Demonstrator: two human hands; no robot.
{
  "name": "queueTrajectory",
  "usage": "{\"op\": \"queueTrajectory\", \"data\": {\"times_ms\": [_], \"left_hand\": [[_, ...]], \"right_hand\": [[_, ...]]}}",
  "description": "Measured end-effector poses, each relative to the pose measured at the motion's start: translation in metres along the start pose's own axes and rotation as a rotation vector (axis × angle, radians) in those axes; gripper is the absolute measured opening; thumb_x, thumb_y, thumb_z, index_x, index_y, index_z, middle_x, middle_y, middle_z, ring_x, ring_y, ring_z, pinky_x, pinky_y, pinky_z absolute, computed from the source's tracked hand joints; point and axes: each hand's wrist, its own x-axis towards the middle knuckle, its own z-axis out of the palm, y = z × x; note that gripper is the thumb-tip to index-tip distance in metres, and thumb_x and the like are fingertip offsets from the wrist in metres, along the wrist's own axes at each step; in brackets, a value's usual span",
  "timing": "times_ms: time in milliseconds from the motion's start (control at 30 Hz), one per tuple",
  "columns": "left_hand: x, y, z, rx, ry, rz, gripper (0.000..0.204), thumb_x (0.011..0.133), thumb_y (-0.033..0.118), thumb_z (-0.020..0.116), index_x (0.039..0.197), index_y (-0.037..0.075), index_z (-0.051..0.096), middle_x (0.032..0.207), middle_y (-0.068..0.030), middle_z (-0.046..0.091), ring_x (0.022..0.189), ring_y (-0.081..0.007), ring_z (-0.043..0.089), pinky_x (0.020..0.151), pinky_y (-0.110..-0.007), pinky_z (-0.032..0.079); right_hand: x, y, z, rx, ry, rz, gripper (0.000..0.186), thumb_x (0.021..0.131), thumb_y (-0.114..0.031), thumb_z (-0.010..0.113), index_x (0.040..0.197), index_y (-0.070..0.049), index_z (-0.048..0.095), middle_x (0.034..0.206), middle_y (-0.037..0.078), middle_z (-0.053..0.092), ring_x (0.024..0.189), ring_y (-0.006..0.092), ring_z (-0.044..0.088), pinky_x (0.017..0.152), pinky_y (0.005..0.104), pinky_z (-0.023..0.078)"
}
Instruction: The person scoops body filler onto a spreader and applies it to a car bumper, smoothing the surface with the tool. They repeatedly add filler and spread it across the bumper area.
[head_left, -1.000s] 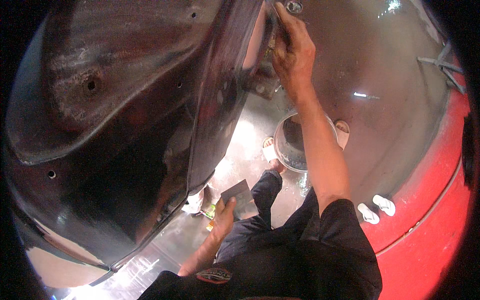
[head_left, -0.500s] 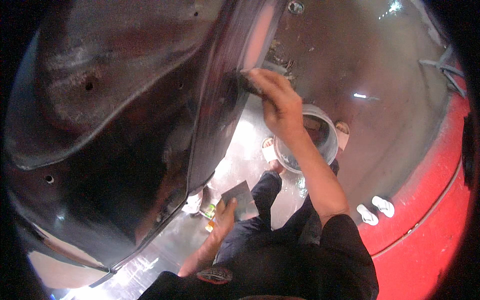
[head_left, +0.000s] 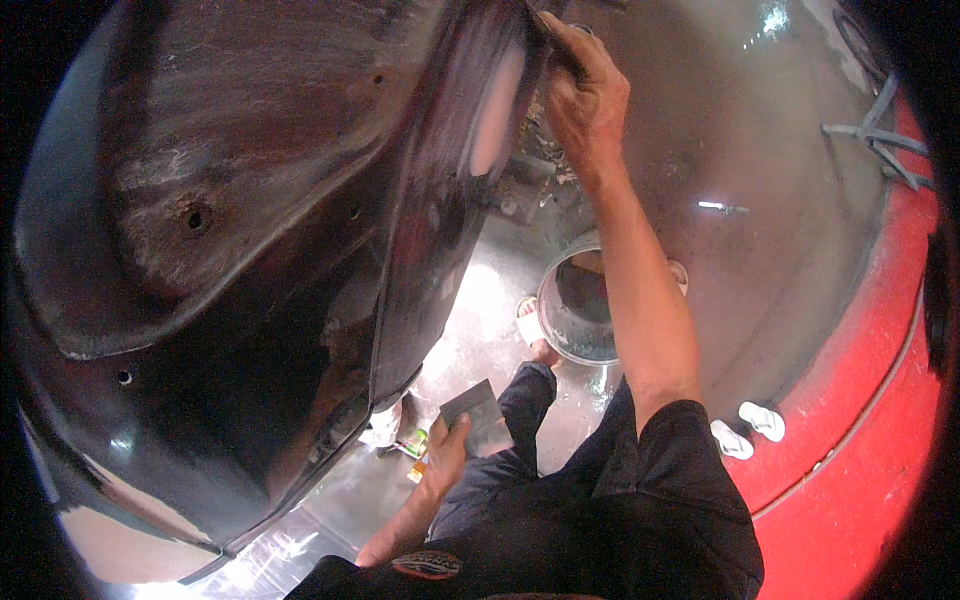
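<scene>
A dark car body panel (head_left: 250,270) with a pale pink patch (head_left: 498,115) along its right edge fills the left side. My right hand (head_left: 590,100) is stretched far forward, fingers bent around a dark pad (head_left: 541,24) against that edge. The fingers partly cover the pad, so its exact kind is unclear. Closer to my body, my left hand (head_left: 448,450) grips a thin, grey, rectangular sheet (head_left: 480,418) by one side, thumb on top. It stays below the panel's lower edge, apart from it.
A round bucket (head_left: 575,340) with dark contents stands on the wet floor between my feet, partly behind my right forearm. White flip-flops (head_left: 748,430) lie beside a red car body (head_left: 850,450) at right. A grey stand (head_left: 880,135) is at the far right.
My right hand has moved forward along the panel's edge with the dark pad, past the pink patch. My left hand still holds the grey sheet in nearly the same place.
</scene>
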Motion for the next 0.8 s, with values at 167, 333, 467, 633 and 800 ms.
{"op": "queueTrajectory", "data": {"times_ms": [167,333,467,633,800], "left_hand": [[-0.002,0.008,0.002,0.029,0.021,-0.017,0.037,0.100,0.023,0.055,0.126,-0.005,0.059,0.110,-0.0112,0.068,0.101,-0.0200,0.057,0.093,-0.035,0.046],[-0.007,0.042,0.003,0.229,-0.015,-0.044,0.039,0.100,0.024,0.056,0.126,-0.005,0.059,0.114,-0.0132,0.067,0.104,-0.0220,0.059,0.094,-0.037,0.045],[0.004,-0.004,-0.001,0.048,0.020,-0.042,0.040,0.100,0.025,0.055,0.128,-0.005,0.058,0.118,-0.0147,0.067,0.107,-0.0244,0.060,0.097,-0.037,0.045],[0.004,0.000,0.001,-0.021,0.003,0.023,0.041,0.101,0.025,0.054,0.129,-0.005,0.058,0.118,-0.0153,0.067,0.109,-0.0249,0.060,0.098,-0.037,0.044],[-0.002,0.031,0.000,0.071,-0.027,-0.050,0.066,0.099,0.012,0.056,0.155,-0.004,0.024,0.139,-0.0175,0.051,0.123,-0.0272,0.052,0.105,-0.038,0.044]], "right_hand": [[-0.024,-0.013,0.006,0.023,-0.036,-0.009,0.060,0.073,0.003,0.062,0.131,-0.011,0.066,0.120,0.017,0.068,0.111,0.0363,0.065,0.099,0.0417,0.051],[-0.088,-0.051,0.001,0.000,-0.112,0.091,0.066,0.071,0.007,0.065,0.135,-0.011,0.063,0.131,0.016,0.063,0.120,0.0378,0.060,0.102,0.0431,0.049],[-0.133,-0.070,-0.004,0.059,-0.104,0.101,0.068,0.069,0.011,0.066,0.133,-0.011,0.064,0.130,0.014,0.064,0.118,0.0372,0.061,0.101,0.0435,0.049],[-0.132,-0.059,-0.040,0.097,-0.227,0.053,0.063,0.074,0.014,0.061,0.131,-0.011,0.066,0.123,0.016,0.067,0.110,0.0349,0.064,0.096,0.0437,0.050],[-0.045,-0.023,-0.020,0.019,0.023,0.095,0.062,0.078,0.012,0.057,0.136,-0.010,0.061,0.119,0.017,0.067,0.105,0.0365,0.066,0.093,0.0418,0.053]]}}
